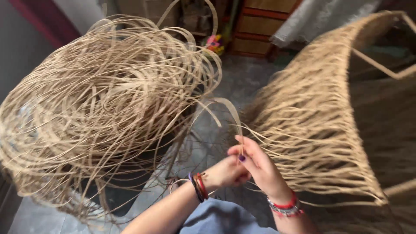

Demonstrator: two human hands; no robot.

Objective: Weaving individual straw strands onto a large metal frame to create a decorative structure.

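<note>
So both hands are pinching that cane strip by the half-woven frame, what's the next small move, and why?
Probably draw the strip taut toward the woven frame. The right hand and left hand pinch its end together, while it arcs slack up to the loose cane coil; unwoven ends hang beside the hands.

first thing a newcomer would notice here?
The big tangled coil of pale tan cane strips filling the left half. Next, the half-woven cane panel on a light frame at right, loose strand ends hanging off it. At bottom centre, the left hand and right hand meet, the right pinching a thin cane strand arcing up.
</note>
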